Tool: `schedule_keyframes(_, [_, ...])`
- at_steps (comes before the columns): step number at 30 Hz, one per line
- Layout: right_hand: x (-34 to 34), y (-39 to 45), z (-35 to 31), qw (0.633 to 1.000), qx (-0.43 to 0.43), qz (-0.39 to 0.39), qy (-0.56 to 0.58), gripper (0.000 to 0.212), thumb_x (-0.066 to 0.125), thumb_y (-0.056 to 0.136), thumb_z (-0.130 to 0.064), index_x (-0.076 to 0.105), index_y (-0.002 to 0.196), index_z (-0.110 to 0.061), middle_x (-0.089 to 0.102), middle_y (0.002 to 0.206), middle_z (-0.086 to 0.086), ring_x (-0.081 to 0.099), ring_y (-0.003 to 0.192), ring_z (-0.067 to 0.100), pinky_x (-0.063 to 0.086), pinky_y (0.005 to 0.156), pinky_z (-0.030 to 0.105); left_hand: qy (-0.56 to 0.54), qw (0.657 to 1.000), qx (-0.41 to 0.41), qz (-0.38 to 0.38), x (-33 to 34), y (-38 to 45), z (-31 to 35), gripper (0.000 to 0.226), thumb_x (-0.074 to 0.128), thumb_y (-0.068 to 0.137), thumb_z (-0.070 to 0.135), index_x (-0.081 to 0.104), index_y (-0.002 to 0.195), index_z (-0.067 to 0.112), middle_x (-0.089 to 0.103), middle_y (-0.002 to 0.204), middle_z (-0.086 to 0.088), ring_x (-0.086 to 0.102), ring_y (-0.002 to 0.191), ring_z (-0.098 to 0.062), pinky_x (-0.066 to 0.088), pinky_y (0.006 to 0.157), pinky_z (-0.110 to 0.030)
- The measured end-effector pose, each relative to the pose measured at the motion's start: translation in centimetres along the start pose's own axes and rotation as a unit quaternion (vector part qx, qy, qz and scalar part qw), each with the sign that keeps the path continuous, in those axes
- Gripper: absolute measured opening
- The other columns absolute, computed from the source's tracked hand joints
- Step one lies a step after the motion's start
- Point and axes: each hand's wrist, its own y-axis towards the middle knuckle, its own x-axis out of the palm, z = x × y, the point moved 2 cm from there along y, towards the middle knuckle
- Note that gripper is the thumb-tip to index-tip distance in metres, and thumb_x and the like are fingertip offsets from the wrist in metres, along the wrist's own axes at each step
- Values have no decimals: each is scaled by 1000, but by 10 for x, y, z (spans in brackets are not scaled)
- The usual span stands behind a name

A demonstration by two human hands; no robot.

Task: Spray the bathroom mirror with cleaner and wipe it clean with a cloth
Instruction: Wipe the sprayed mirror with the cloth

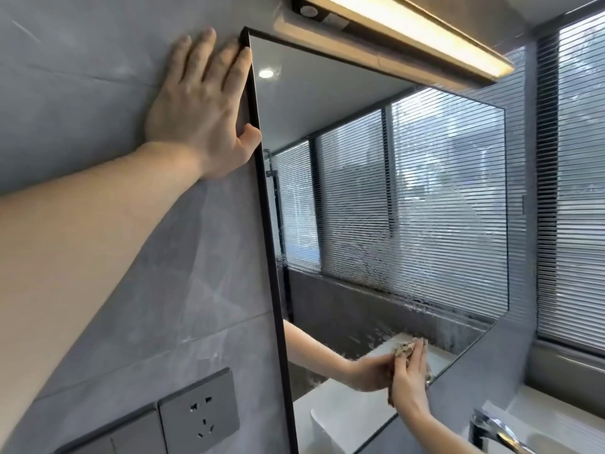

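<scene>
The black-framed bathroom mirror (360,158) fills the middle of the view, with streaks and swirls of cleaner foam across its lower and right parts. My left hand (199,113) lies flat on the grey wall beside the mirror's top left corner, fingers straight, thumb touching the frame edge. My right hand (409,378) presses a crumpled beige cloth (406,348) against the glass near the mirror's bottom edge. Its reflection meets it from the left. No spray bottle is in view.
A lit light bar (409,37) hangs over the mirror. A grey wall socket (199,411) sits at lower left. A chrome tap (491,430) and white basin (550,421) are at lower right. A window with slatted blinds (576,191) is on the right.
</scene>
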Motion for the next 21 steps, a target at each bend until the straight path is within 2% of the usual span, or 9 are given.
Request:
schedule_keyframes(2, [-2, 10, -23, 1000, 11, 14, 10, 62, 31, 116, -30, 1, 170, -23, -9, 179, -6, -6, 165, 14, -2, 133, 37, 0, 1000, -2, -1, 0, 1, 0, 97, 33, 83, 56, 17, 166, 8, 28, 170, -18, 16, 160, -40, 8, 132, -56])
schedule_keyframes(3, [-1, 9, -41, 1000, -19, 20, 12, 62, 31, 116, -30, 0, 169, -27, -11, 178, -11, -8, 164, 11, -3, 134, 38, -1, 1000, -2, -1, 0, 1, 0, 97, 33, 82, 56, 17, 165, 8, 28, 170, -19, 16, 160, -40, 8, 132, -56])
schedule_keyframes(6, [5, -4, -106, 984, -176, 19, -4, 67, 30, 109, -43, -8, 164, -44, -22, 171, -26, -21, 158, -3, -11, 133, 41, 2, 1000, -4, 2, 0, 1, 0, 98, 33, 82, 57, 19, 165, 8, 30, 169, -20, 17, 160, -41, 9, 131, -56])
schedule_keyframes(8, [9, -18, -154, 965, -260, 12, -29, 72, 29, 104, -45, -8, 166, -41, -25, 171, -25, -26, 157, -3, -15, 132, 43, 4, 1000, -4, -3, 0, 1, 0, 98, 32, 83, 58, 19, 165, 8, 30, 169, -20, 17, 160, -40, 9, 131, -56])
schedule_keyframes(14, [26, -83, -259, 841, -520, -90, -116, 78, 43, 107, -36, -3, 169, -32, -17, 177, -13, -23, 162, 16, -20, 129, 46, 10, 1000, -3, -7, 0, 1, -1, 98, 32, 83, 59, 17, 166, 8, 29, 170, -19, 16, 160, -39, 10, 131, -56])
schedule_keyframes(16, [28, -92, -271, 814, -552, -121, -133, 74, 42, 109, -34, -2, 170, -32, -16, 177, -15, -24, 162, 16, -23, 129, 42, 12, 1000, -3, -9, 1, 1, -1, 98, 33, 83, 58, 17, 166, 8, 29, 170, -19, 16, 160, -39, 10, 131, -56])
schedule_keyframes(18, [26, -83, -273, 795, -580, -105, -145, 70, 38, 110, -36, 2, 170, -31, -12, 178, -14, -20, 163, 17, -19, 130, 42, 13, 1000, -2, -10, 1, 1, -1, 98, 34, 83, 58, 17, 166, 8, 29, 170, -19, 17, 160, -40, 11, 131, -56])
schedule_keyframes(20, [22, -56, -269, 800, -582, -44, -142, 68, 34, 109, -39, 8, 170, -27, -4, 179, -9, -10, 165, 20, -10, 133, 47, 11, 1000, -1, -11, 1, 1, -1, 98, 35, 83, 57, 19, 166, 8, 28, 171, -18, 17, 160, -40, 10, 131, -56])
schedule_keyframes(21, [19, -36, -266, 817, -562, -5, -130, 68, 33, 108, -40, 11, 170, -25, 0, 179, -6, -6, 166, 20, -6, 133, 48, 11, 1000, -2, -10, 1, 1, -1, 98, 34, 82, 57, 19, 166, 8, 28, 171, -17, 17, 160, -39, 10, 131, -56])
